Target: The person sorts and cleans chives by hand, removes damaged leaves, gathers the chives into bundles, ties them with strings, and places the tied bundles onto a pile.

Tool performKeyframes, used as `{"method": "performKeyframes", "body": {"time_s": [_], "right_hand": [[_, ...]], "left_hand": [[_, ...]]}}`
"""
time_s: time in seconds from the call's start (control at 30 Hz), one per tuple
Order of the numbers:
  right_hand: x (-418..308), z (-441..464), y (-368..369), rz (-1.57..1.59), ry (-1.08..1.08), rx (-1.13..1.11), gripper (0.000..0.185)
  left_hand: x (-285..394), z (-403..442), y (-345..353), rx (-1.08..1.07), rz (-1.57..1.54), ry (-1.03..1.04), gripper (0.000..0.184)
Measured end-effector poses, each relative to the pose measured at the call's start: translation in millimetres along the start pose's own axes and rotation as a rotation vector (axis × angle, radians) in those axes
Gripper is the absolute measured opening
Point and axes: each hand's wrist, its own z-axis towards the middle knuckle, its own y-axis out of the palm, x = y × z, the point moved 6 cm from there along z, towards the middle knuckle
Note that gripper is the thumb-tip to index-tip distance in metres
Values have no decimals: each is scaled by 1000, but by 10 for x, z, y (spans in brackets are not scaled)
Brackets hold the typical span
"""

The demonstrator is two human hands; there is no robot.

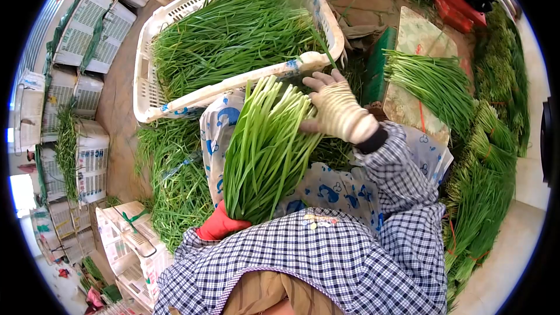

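A thick bunch of garlic chives stands over my lap, its pale cut ends up and its green leaves down. My left hand, in a red glove, grips it low on the leaf side; the leaves hide most of those fingers. To the right of the pale ends is my right hand, in a cream glove, with its fingers apart and its thumb against the bunch's side. Beyond both hands, a white plastic crate is heaped with loose chives. A patterned plastic sheet covers my lap.
At right, a tied bunch of chives lies on a worn board beside a green crate edge. More tied bunches line the far right. Loose leaves pile at left, near white crates.
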Motion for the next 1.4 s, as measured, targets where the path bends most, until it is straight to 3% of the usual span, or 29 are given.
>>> {"method": "performKeyframes", "body": {"time_s": [0.2,0.27,0.33,0.4,0.47,0.5,0.63,0.7,0.73,0.77,0.83,0.87,0.9,0.97,1.0,1.07,1.13,1.17,1.2,1.23,1.27,1.3,1.33,1.4], "right_hand": [[-37,90,422,195,100,-60,79],[-1,162,922,104,84,-71,85],[8,270,1550,686,-20,195,82],[-52,257,1489,970,-75,337,81],[-16,197,1754,2568,347,511,57],[21,156,1551,2066,266,530,51],[-86,-124,578,1145,284,233,36],[-33,-238,397,724,126,486,35],[-26,-308,145,762,180,491,19],[69,-343,76,1421,252,525,15],[255,-454,-424,1228,163,672,12],[253,-587,-807,366,17,717,12],[496,-707,-925,805,120,669,17],[777,-939,-1197,1194,155,691,27],[863,-1047,-1349,1143,84,787,30],[1004,-1161,-1289,1707,-127,806,28],[996,-982,-997,1278,-191,545,42],[773,-702,-721,930,86,242,47],[629,-573,-530,525,199,28,52],[721,-441,-123,731,156,139,52],[645,-341,-53,1171,279,60,49],[599,-198,-52,1186,265,134,45],[493,-58,9,1180,242,72,47],[225,175,205,875,156,-306,51]], "left_hand": [[-149,-3,1,-11,-70,-45,74],[-245,20,-51,-25,-33,-43,74],[-238,34,-24,-46,7,-35,74],[-127,14,64,31,-120,-50,75],[-110,7,76,42,-161,-58,78],[-88,6,83,25,-175,-39,79],[-118,47,-6,-4,-168,-59,86],[-115,85,-38,-33,-150,-68,89],[-134,95,-69,-36,-148,-68,89],[-189,99,-103,-72,-139,-90,88],[-265,88,-150,-111,-110,-99,84],[-323,83,-184,-114,-111,-98,84],[-368,85,-234,-110,-76,-62,84],[-402,59,-275,-96,-49,-79,82],[-428,57,-300,-97,-51,-78,82],[-478,75,-342,-114,0,-53,80],[-461,46,-329,-98,-10,-44,81],[-462,44,-332,-86,-17,-47,81],[-449,76,-340,-81,-22,-47,81],[-434,116,-339,-88,-20,-42,81],[-452,132,-329,-97,-31,-62,81],[-483,108,-322,-101,-43,-90,81],[-496,77,-331,-104,-49,-118,81],[-482,68,-317,-73,-88,-124,81]]}}
